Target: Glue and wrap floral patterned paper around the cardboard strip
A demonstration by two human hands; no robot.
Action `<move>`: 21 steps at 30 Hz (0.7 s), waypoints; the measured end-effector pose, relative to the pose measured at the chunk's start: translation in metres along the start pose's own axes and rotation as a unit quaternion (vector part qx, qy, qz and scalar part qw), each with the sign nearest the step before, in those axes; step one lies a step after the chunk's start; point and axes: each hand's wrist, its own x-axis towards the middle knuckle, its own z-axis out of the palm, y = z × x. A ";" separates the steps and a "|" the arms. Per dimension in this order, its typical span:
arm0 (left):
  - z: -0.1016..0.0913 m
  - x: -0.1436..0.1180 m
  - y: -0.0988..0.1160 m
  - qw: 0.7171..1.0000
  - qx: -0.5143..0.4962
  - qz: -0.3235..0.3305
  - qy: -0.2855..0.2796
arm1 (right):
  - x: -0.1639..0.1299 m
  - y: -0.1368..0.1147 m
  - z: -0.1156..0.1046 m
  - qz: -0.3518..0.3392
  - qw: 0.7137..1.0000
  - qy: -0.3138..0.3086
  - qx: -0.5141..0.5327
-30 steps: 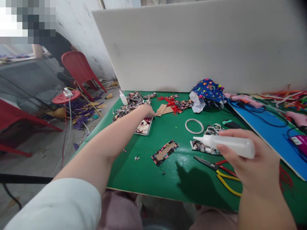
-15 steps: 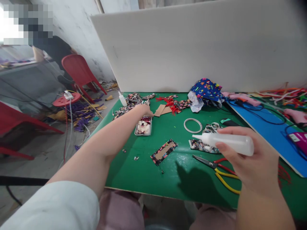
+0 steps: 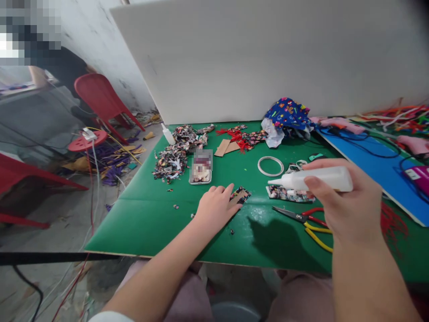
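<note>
My left hand lies over a dark floral fabric strip with a cardboard centre, its fingers stretched out and apart. Part of the strip is hidden under the hand. In my right hand is a white squeeze bottle, held on its side above the table with the nozzle pointing left. Beneath that bottle are a folded piece of patterned fabric and a pair of pliers with red and yellow handles. A ring of white tape lies behind them.
On the green table are a phone, fabric scraps, a second squeeze bottle, cardboard strips and a blue patterned cloth bundle. A white panel stands behind. Pink glue guns and cords lie right.
My left hand has come back from beside the phone and cardboard pieces to the floral strip nearer me. The right hand still holds the bottle at about the same place.
</note>
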 end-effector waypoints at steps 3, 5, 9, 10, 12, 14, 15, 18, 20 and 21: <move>0.008 0.000 0.001 0.999 0.002 0.029 0.013 | -0.002 -0.001 0.006 -0.003 1.000 -0.004 0.004; 0.010 0.002 0.002 0.999 -0.004 0.040 0.016 | -0.003 -0.001 0.010 0.008 0.999 -0.007 0.036; 0.010 0.007 0.006 0.999 -0.036 0.039 0.013 | -0.001 0.005 0.016 0.062 0.989 -0.045 0.130; 0.010 0.008 0.007 0.998 -0.050 0.034 0.007 | -0.001 0.006 0.018 0.076 0.985 -0.052 0.149; 0.007 0.010 0.007 0.997 -0.079 0.020 -0.015 | 0.001 0.008 0.020 0.095 0.977 -0.054 0.182; 0.002 0.009 0.005 0.993 -0.113 0.005 -0.036 | 0.002 0.009 0.023 0.103 0.970 -0.042 0.214; -0.002 0.008 0.004 0.990 -0.140 -0.001 -0.035 | 0.002 0.008 0.024 0.103 0.967 -0.039 0.231; -0.015 0.003 0.002 0.956 -0.295 -0.010 -0.003 | 0.004 0.002 0.027 0.113 0.948 -0.064 0.290; -0.023 -0.002 0.005 0.880 -0.473 -0.009 -0.043 | 0.004 -0.003 0.028 0.130 0.933 -0.091 0.322; -0.026 -0.004 0.008 0.819 -0.569 -0.004 -0.076 | 0.005 -0.006 0.027 0.142 0.927 -0.100 0.332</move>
